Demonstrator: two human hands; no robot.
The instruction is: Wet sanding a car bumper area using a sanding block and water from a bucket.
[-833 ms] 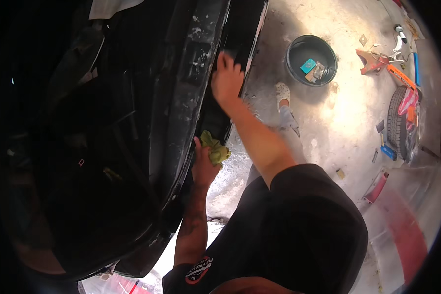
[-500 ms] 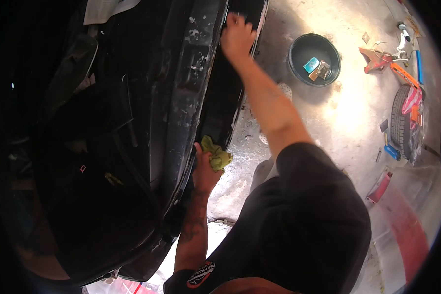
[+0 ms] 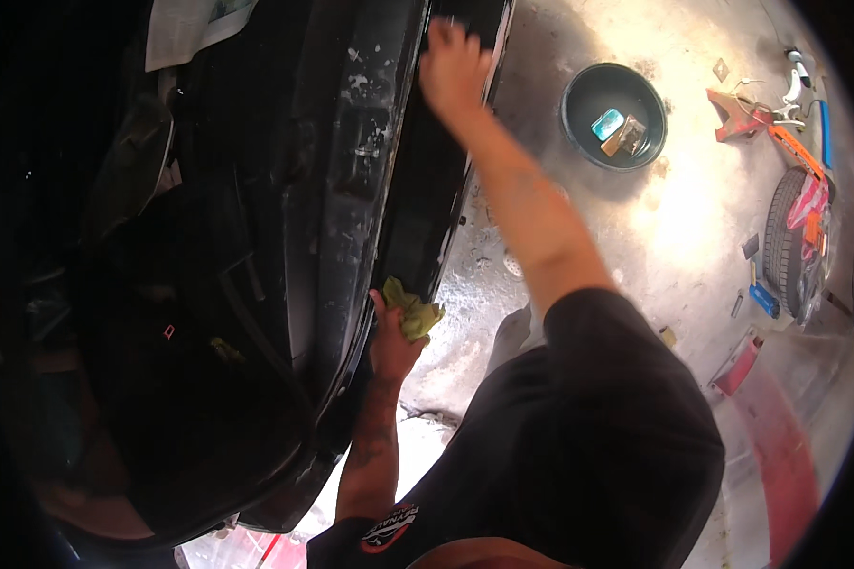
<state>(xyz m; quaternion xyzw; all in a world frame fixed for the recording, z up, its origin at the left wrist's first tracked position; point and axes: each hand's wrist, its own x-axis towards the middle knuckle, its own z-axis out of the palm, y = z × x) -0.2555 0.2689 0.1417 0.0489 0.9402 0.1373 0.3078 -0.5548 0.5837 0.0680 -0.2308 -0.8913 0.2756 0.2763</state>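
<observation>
A long glossy black car panel (image 3: 417, 209) runs from near to far beside a car body with patches of worn paint. My left hand (image 3: 394, 349) is closed around a crumpled yellow-green cloth (image 3: 414, 311) at the panel's near part. Farther up, my right hand (image 3: 455, 76) is over the far part of the same panel, its arm stretched out. Its fingers are curled together, and whatever they hold, if anything, is hidden.
On the concrete floor to the right stands a dark round basin (image 3: 615, 156) with a blue block inside. Farther right are a red jack stand (image 3: 733, 116), a tire (image 3: 781, 223) and a red curved part (image 3: 738, 367). A whitish sheet (image 3: 185, 38) lies at the far left.
The view has shifted slightly. My right hand appears a little farther left along the panel's far part, and my left hand with the cloth slightly nearer. Both grips look the same.
</observation>
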